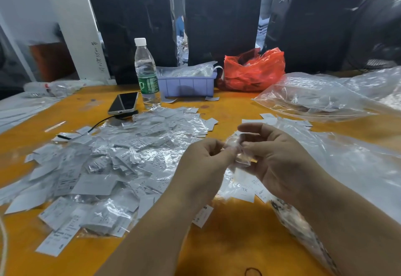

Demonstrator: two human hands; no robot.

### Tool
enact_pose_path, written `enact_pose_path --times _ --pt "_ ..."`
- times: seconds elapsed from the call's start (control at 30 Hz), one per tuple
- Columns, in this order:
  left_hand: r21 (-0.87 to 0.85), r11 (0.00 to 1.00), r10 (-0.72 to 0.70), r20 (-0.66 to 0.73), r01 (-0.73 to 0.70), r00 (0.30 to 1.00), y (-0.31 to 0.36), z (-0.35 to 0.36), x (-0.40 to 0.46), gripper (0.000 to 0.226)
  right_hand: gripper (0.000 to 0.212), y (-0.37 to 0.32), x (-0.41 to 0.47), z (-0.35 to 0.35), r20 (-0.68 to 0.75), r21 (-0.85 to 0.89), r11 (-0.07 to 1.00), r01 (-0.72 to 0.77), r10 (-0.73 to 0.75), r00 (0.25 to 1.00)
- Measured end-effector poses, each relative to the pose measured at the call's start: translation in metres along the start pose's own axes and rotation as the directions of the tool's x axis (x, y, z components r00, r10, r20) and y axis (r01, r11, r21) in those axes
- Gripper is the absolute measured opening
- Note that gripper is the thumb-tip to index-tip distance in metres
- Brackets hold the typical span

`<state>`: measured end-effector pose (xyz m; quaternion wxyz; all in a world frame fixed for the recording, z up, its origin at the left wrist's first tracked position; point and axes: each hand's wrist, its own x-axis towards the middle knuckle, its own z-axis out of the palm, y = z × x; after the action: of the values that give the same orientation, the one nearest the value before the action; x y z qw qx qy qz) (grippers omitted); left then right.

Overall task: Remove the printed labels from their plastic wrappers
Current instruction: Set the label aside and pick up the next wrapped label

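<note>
Above the orange table (227, 232) my left hand (204, 167) and my right hand (275, 158) meet around one small clear plastic wrapper (238, 155). Both pinch it with curled fingers, the left from the left side, the right from the right. Whether a label is inside it I cannot tell. A wide heap of wrapped and loose white printed labels (104, 167) covers the table to the left. A few loose labels (247, 188), one marked XL, lie under my hands.
Behind the heap stand a water bottle (146, 73), a phone (123, 103) on a cable, a purple bin (186, 84) and a red plastic bag (253, 69). Large clear bags (325, 99) lie at the right. Black wrapped bundles (221, 19) line the back.
</note>
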<state>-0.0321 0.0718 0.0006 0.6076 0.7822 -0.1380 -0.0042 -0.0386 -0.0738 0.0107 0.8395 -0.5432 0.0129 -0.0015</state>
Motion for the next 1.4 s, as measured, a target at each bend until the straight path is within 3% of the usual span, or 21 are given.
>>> enact_pose_path --times 0.17,0.3,0.43,0.57,0.77,1.03,1.23,1.4 --pt "0.021 0.999 0.051 -0.113 -0.048 0.992 -0.003 0.000 0.000 0.019 0.008 0.004 -0.001 0.002 -0.029 -0.067 0.996 -0.061 0.059 0.998" --pt "-0.029 0.999 0.026 -0.172 -0.031 0.985 -0.004 -0.002 0.001 0.021 0.030 0.003 -0.005 0.004 0.159 -0.149 0.979 -0.141 0.165 0.973" --pt "-0.186 0.982 -0.065 -0.159 0.034 0.985 -0.004 -0.004 0.004 0.025 0.025 -0.002 -0.005 0.003 0.201 -0.119 0.985 -0.124 0.146 0.969" --pt "-0.365 0.929 -0.108 -0.115 0.059 0.988 0.000 -0.004 0.005 0.026 0.019 -0.006 -0.006 0.000 0.161 -0.128 0.988 -0.091 0.111 0.981" --pt "-0.380 0.924 -0.094 -0.115 0.044 0.989 -0.002 -0.003 0.007 0.024 0.025 -0.008 -0.006 0.001 0.053 -0.158 0.984 -0.086 0.095 0.994" --pt "-0.432 0.901 -0.123 -0.140 0.051 0.982 -0.005 -0.006 0.008 0.028 0.012 -0.007 -0.002 -0.002 -0.055 -0.224 0.973 -0.056 0.044 0.998" --pt "-0.500 0.863 -0.187 -0.187 0.070 0.964 -0.004 -0.013 0.011 0.025 0.018 -0.008 0.001 -0.007 -0.236 -0.071 0.997 0.031 -0.047 0.971" --pt "-0.463 0.885 -0.151 -0.182 0.051 0.972 -0.004 -0.010 0.010 0.024 0.019 -0.012 0.000 -0.007 -0.200 -0.034 0.983 0.181 -0.184 0.962"
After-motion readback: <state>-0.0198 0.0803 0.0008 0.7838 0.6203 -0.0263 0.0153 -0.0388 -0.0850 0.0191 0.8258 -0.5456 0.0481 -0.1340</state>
